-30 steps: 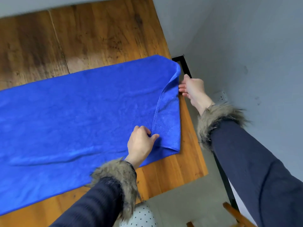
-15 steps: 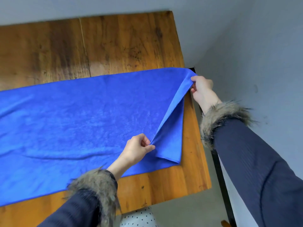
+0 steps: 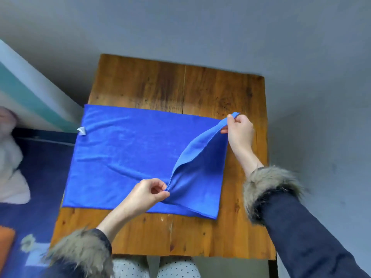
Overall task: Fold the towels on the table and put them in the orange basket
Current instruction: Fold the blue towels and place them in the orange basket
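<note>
The blue towel [image 3: 128,157] is lying flat on the table [image 3: 180,233], long axis running left-right. Both grips are pinching its right short edge: right hand [image 3: 240,130] at the far corner, left hand [image 3: 147,194] at the near one. The rest of the cloth is stretching away to the left, so I'm guessing the fold is heading that way.

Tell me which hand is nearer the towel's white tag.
Left. The left hand pinches the blue towel right of the white tag; the right hand holds the far right corner.
</note>
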Tool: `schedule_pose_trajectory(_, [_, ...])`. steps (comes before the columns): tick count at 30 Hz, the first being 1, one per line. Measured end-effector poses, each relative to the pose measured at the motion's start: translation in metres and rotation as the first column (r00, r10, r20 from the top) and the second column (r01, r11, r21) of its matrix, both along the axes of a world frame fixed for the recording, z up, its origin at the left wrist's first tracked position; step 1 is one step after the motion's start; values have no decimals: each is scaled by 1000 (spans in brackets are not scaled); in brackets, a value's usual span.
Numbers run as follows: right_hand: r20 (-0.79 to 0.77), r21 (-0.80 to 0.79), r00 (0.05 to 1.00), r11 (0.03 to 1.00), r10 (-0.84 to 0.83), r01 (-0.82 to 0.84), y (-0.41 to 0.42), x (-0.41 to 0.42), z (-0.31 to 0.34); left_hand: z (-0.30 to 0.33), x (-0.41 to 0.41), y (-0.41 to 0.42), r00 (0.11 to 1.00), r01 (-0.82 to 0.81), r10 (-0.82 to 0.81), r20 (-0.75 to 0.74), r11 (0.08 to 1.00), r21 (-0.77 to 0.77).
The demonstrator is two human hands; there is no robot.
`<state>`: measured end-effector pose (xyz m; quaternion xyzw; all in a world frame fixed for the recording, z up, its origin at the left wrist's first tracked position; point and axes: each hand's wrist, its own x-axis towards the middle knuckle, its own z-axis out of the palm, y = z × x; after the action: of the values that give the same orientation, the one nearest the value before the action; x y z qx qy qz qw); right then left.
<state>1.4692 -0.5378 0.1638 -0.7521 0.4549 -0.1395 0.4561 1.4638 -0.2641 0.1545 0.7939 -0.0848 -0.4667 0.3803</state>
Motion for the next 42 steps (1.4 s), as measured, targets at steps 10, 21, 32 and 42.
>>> schedule_pose_trajectory(10, [8,-135,930,922,367,-362,174,106,47,31,43,139,972,-234,234,-10,967,-104])
schedule_pose_trajectory(21, [-279,-111,830,842,483,-528,262,191,-2,-31,68,234,855,-518,519,23,847,117])
schedule_pose_trajectory(32, [-495,-95,602,649,627,-755,299,252,-60,-100,73,247,847,-532,507,161,796,290])
schedule_pose_trajectory(42, [-553,-136,538,568,636,-812,293,276,-97,-112,94,257,918,-391,394,39,886,248])
